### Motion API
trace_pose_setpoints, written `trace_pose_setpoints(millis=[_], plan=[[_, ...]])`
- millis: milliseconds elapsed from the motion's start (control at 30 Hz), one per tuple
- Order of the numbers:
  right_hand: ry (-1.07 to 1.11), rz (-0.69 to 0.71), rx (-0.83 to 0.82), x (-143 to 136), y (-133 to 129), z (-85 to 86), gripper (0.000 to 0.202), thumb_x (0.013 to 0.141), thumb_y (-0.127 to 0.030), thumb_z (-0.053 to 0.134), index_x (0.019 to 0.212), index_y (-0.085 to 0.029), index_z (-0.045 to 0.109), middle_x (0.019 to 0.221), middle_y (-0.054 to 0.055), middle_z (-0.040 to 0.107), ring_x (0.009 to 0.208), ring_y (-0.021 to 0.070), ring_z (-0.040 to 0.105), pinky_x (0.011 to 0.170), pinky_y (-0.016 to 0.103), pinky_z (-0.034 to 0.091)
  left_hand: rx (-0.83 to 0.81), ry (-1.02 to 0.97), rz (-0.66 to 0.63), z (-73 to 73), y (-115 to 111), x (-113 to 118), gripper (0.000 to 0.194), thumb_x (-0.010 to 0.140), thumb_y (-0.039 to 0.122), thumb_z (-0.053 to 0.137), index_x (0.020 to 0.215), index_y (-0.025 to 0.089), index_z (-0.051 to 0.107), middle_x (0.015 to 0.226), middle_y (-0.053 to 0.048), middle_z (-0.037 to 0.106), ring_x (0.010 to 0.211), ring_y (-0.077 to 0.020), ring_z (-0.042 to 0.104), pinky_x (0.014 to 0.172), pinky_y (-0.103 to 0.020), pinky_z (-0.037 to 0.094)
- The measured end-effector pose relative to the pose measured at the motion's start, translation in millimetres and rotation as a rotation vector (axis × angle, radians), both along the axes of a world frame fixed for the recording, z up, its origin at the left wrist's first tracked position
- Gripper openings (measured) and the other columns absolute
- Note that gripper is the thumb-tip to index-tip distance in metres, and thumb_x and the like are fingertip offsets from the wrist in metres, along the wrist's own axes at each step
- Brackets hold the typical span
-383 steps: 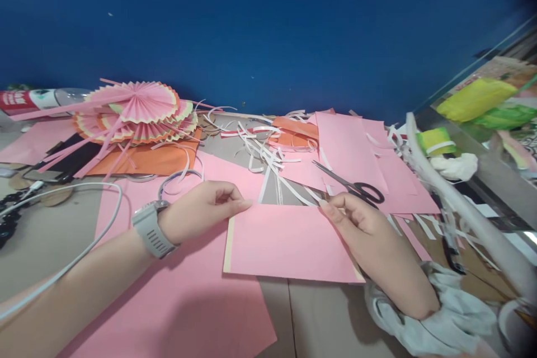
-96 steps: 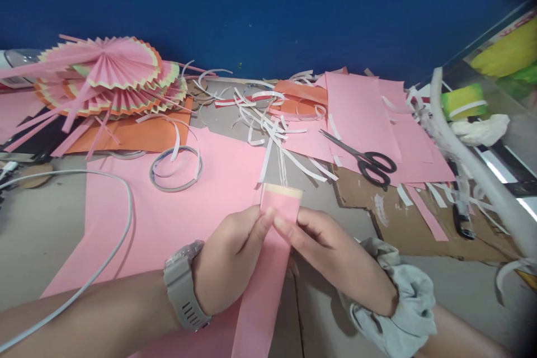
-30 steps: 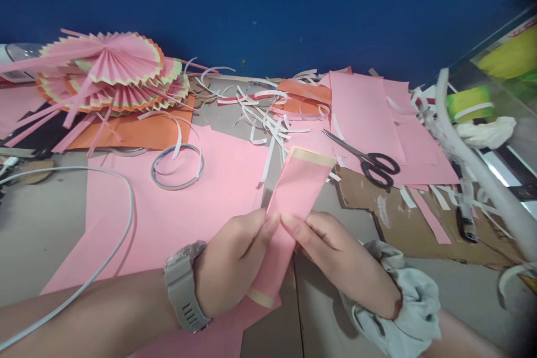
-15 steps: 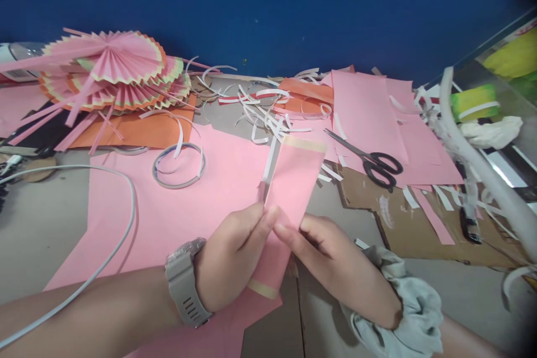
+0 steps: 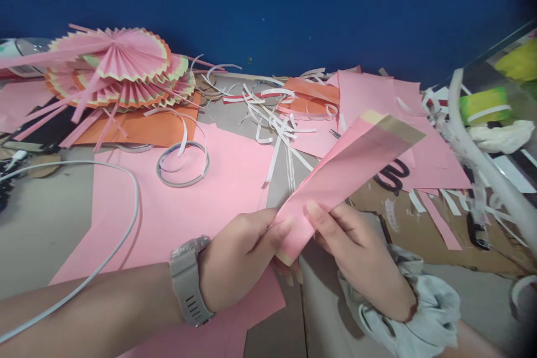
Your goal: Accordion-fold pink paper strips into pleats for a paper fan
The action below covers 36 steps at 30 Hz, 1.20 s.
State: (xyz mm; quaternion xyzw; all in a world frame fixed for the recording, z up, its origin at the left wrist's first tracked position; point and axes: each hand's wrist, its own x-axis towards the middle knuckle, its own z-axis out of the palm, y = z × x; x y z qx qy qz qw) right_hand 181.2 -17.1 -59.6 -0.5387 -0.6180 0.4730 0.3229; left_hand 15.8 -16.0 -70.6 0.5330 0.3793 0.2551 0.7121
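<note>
Between my hands is a folded strip of pink paper [image 5: 348,165] with pale yellow bands at its ends, slanting up to the right. My left hand [image 5: 243,254] grips its lower end, thumb on top and fingertips showing below. My right hand [image 5: 352,251] pinches it further up along the right edge, thumb on the upper face. The strip's far end partly covers black-handled scissors [image 5: 393,176]. Beneath my left arm lies a large sheet of pink paper [image 5: 235,173] with a ring-shaped roll of tape [image 5: 159,166] on it.
Pleated paper fans [image 5: 121,61] are stacked at the back left on orange paper [image 5: 146,127]. White paper strips [image 5: 268,112] lie scattered at the back middle. Pink sheets [image 5: 369,95] and brown cardboard [image 5: 419,235] are at right. A white cable [image 5: 136,201] loops across the left.
The folded pink strip has swung clockwise from near upright to a slant, its far end now over the scissors. My hands have shifted to nearer its lower end.
</note>
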Motion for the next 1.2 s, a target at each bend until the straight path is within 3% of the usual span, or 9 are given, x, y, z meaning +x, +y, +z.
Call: trace_pose_setpoints(millis=[300,500,567,1200], plan=[[0.019,-0.045,-0.044,0.3,-3.3,-5.6,0.032,0.090,-0.031,0.043,0.060,-0.021,0.045,0.050,-0.007,0.037,0.044,0.0085,0.035,0.047,0.020,0.034,-0.008,0.008,0.023,0.9,-1.1,0.3,0.042,0.094,0.039,0.027,0.066,0.015,0.048,0.059,-0.003,0.062,0.054,-0.0122,0.061,0.058,-0.025,0.051],[0.169,0.255,-0.228,-2.9,-0.9,-3.3,0.042,0.094,-0.034,0.031,0.062,-0.019,0.054,0.057,-0.003,0.055,0.054,0.0104,0.052,0.062,0.023,0.043,-0.022,-0.032,0.041,4.1,-2.1,0.7,0.043,0.094,0.037,0.027,0.068,0.014,0.052,0.060,-0.003,0.061,0.056,-0.0130,0.062,0.059,-0.026,0.052],[0.191,0.293,-0.255,-6.3,-0.1,-0.7,0.042,0.094,-0.036,0.030,0.066,-0.018,0.056,0.060,-0.002,0.058,0.058,0.0113,0.055,0.065,0.023,0.044,0.001,-0.016,0.053,4.3,-2.5,0.9,0.043,0.094,0.036,0.027,0.067,0.014,0.052,0.060,-0.003,0.060,0.056,-0.0128,0.061,0.060,-0.025,0.051],[0.035,0.303,-0.199,-10.0,-0.5,0.7,0.036,0.091,-0.038,0.038,0.062,-0.017,0.047,0.059,-0.003,0.052,0.058,0.0095,0.051,0.057,0.019,0.039,0.087,0.057,0.112,5.1,-0.4,-0.8,0.040,0.094,0.033,0.028,0.068,0.015,0.052,0.061,0.000,0.062,0.059,-0.0117,0.062,0.063,-0.024,0.051]])
